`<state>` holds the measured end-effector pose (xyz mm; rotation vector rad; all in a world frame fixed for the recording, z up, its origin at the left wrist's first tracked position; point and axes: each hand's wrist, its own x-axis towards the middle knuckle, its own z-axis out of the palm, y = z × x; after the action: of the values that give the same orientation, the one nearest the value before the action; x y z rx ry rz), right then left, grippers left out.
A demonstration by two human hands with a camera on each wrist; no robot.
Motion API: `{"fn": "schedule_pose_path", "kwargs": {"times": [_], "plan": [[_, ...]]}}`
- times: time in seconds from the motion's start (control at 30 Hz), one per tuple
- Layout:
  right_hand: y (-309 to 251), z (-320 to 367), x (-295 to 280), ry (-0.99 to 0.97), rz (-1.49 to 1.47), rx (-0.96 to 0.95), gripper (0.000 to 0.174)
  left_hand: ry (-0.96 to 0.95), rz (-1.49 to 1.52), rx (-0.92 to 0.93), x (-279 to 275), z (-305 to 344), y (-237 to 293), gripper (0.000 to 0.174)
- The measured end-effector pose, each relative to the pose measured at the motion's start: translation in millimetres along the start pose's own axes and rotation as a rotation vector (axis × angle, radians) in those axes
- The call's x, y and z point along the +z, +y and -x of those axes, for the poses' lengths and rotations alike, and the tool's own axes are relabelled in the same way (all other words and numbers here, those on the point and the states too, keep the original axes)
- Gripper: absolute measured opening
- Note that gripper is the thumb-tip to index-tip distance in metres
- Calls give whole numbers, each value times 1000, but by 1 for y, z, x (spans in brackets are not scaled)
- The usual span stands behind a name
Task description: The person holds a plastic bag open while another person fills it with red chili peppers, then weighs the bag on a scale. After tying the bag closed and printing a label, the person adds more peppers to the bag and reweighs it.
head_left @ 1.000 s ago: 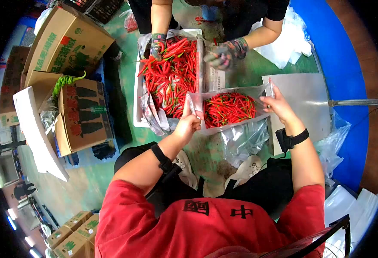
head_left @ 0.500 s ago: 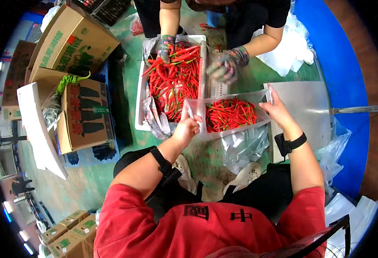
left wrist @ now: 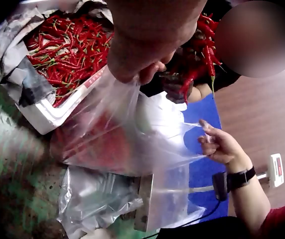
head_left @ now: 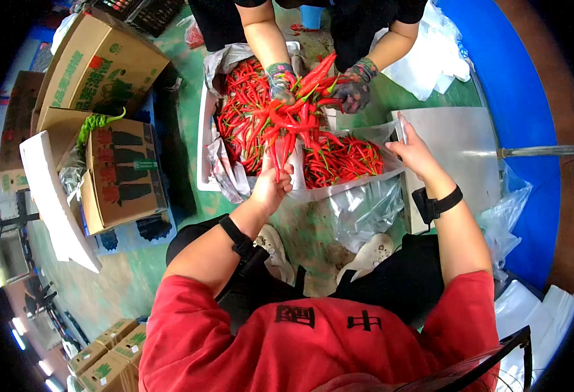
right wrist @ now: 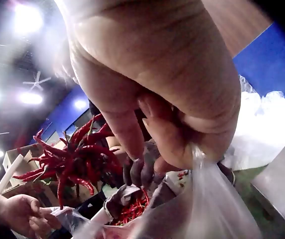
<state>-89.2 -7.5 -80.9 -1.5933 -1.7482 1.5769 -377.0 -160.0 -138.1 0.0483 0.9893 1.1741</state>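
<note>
A clear plastic bag (left wrist: 167,144) with red chilies (head_left: 342,161) inside is stretched between both hands. The left hand (head_left: 272,189) pinches its left edge, fingers curled; the right hand (head_left: 418,154) pinches the right edge, seen close up in the right wrist view as the hand (right wrist: 167,89) gripping gathered plastic (right wrist: 207,189). Across from them, another person's gloved hands (head_left: 354,88) hold a bunch of large red chilies (head_left: 300,117) over the bag's left side, partly covering the left hand's fingertips. A white foam box (head_left: 204,150) lined with newspaper holds more chilies.
Cardboard boxes (head_left: 127,173) and a white foam lid (head_left: 55,196) stand at the left. A metal plate (head_left: 457,144) lies at the right, with loose plastic bags (head_left: 506,215) beside it. Crumpled clear plastic (head_left: 365,215) lies below the stretched bag. White plastic (head_left: 431,59) lies farther back.
The other person's gloved hands have lifted a bunch of chilies from the foam box and brought it toward the bag. Both of my hands keep holding the bag in nearly the same place.
</note>
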Motion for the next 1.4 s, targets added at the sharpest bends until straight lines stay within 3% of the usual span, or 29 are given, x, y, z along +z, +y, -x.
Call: {"fn": "schedule_pose_path", "kwargs": {"times": [0.03, 0.07, 0.1, 0.13, 0.2, 0.3, 0.5, 0.57, 0.67, 1.0, 1.07, 1.23, 1.3, 1.37, 1.4], "plan": [[-2, 1, -1, -21, 18, 52, 73, -2, 0, -6, 5, 2, 1, 70], [14, -5, 0, 43, 32, -86, 73, 35, 7, 18, 9, 5, 1, 70], [11, -3, 0, 45, 33, -84, 73, 72, 14, 45, 12, 6, 1, 69], [4, 0, -1, 13, 19, -33, 73, 30, -41, 143, 13, 8, -1, 41], [3, 0, 0, -19, 3, 17, 73, 63, -47, 125, 19, 10, 1, 42], [17, -8, 1, -36, -132, -99, 74, 68, -63, 124, 21, 11, 3, 41], [17, -6, -1, 9, 23, -104, 75, 7, -126, 134, 19, 14, 4, 72], [0, 1, -2, -73, 38, 89, 74, 34, -98, 91, 23, 15, 6, 84], [14, -3, 2, -67, 6, -65, 73, 36, -99, 82, 24, 15, 5, 84], [8, 0, 1, -141, 4, 19, 69, -3, -56, 33, 24, 14, 7, 79], [14, -3, 2, -106, 62, -61, 68, -1, -32, 37, 24, 14, 7, 79], [0, 3, 1, -176, 27, 36, 66, 77, -14, 6, 28, 15, 9, 81], [0, 3, 1, -219, 32, 108, 66, -38, -32, -8, 28, 15, 10, 81], [7, 1, 3, -109, 37, -67, 65, -28, -39, 3, 30, 16, 10, 80], [8, 1, 3, -109, 37, -65, 65, -18, -47, 15, 32, 17, 11, 80]]}}
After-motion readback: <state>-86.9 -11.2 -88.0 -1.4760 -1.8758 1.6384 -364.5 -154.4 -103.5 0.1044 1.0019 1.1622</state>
